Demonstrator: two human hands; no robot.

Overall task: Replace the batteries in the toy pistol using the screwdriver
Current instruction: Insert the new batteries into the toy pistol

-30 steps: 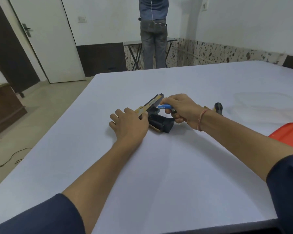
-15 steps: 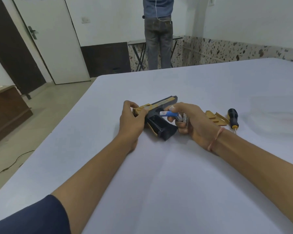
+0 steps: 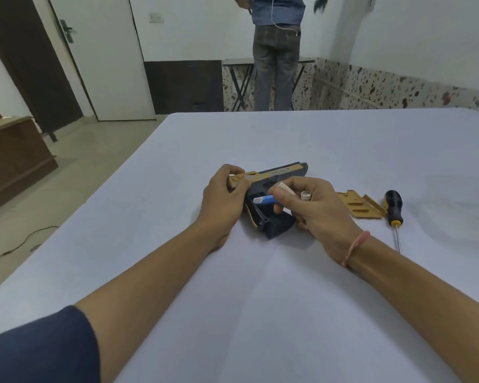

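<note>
Head view: I have the toy pistol (image 3: pixel 280 172) lying on its side on the white table (image 3: pixel 260 313), barrel pointing away from me and to the right, dark grip toward me. My left hand (image 3: pixel 223 199) curls round the pistol's rear end, with the thumb laid on the gold slide; it hides the back of the pistol from me. My right hand (image 3: pixel 315 208) sits over the middle of the pistol, thumb and fingers pinching a blue battery (image 3: pixel 265 200), the free end of which lies in the opened hollow of the grip. The thumb covers the battery's other end, so I cannot tell how far it is seated. A second battery (image 3: pixel 305 195) is tucked among the same hand's fingers, and only its silvery end shows. The trigger area is behind my right hand.

To the right of the pistol, beyond my right hand, lies a gold cover (image 3: pixel 356 207), part of it hidden by my knuckles. Just past that lies the screwdriver (image 3: pixel 394 207), black and yellow handle away from me, shaft toward me; the tip is too thin to make out.

Far behind the pistol, past the table's edge, a person (image 3: pixel 275 64) stands cut off at the top of the view.
</note>
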